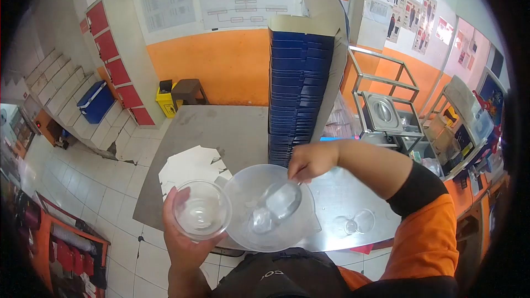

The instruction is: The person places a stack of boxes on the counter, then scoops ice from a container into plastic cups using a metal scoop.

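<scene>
My left hand (180, 245) is wrapped round a clear plastic cup (202, 209), its mouth facing up. The cup is beside the left rim of a large translucent plastic bowl (242, 187). Above the bowl's right side, my right hand (312, 163) is closed on the handle of a ladle (284, 201), whose round head is inside the bowl. Clear, pale contents (263, 221) show at the bowl's bottom, perhaps ice or liquid; I cannot tell which.
The bowl stands on a metal table (232, 124). White cut cardboard (190, 166) lies behind the cup. A tall stack of dark blue folded boxes (301, 88) rises behind the bowl. Another clear cup (364, 221) is at the right, and a steel rack (386, 110) stands beyond.
</scene>
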{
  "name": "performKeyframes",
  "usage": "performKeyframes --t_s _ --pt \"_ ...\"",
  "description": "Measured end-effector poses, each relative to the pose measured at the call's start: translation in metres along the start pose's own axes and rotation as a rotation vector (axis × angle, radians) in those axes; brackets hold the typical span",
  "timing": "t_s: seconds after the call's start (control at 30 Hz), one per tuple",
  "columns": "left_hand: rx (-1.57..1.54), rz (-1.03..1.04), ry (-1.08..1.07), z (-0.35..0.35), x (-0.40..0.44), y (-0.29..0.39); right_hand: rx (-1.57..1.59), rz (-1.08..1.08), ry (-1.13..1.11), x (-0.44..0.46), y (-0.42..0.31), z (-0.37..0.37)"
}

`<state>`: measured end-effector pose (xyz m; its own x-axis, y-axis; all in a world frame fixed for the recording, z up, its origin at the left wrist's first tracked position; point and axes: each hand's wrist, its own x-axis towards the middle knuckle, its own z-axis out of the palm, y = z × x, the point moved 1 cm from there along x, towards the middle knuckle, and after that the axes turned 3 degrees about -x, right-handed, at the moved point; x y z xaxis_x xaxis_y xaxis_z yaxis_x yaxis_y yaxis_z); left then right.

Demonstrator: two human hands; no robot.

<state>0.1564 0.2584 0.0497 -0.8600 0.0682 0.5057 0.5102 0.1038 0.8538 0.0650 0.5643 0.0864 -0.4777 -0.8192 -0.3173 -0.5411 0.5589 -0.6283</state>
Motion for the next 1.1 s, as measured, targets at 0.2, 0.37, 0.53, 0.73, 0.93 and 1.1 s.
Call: performKeyframes --t_s 0.2,0.37,0.53,0.73,0.93,1.1 --pt "0.486 0.137 -0.144 0.025 0.004 0.011 -0.299 0.239 0.227 -0.048 -0.095 -0.055" --pt "0.276 0.018 -0.233 0.054 0.012 0.006 -0.777 0.451 0.255 -0.048 -0.181 -0.043" --pt "-0.142 -0.176 -0.142 0.05 0.017 -0.039 -0.846 0.695 0.224 -0.047 -0.201 -0.02" --pt "-0.619 -0.201 0.023 0.062 0.032 -0.052 -0.465 0.628 -0.083 0.084 -0.042 0.099" --pt "-0.732 -0.176 0.027 0.063 0.029 -0.063 -0.049 0.376 0.339 0.139 0.042 0.15" --pt "-0.616 -0.154 -0.024 0.061 0.028 -0.059 -0.224 0.152 0.028 0.169 0.095 0.162"
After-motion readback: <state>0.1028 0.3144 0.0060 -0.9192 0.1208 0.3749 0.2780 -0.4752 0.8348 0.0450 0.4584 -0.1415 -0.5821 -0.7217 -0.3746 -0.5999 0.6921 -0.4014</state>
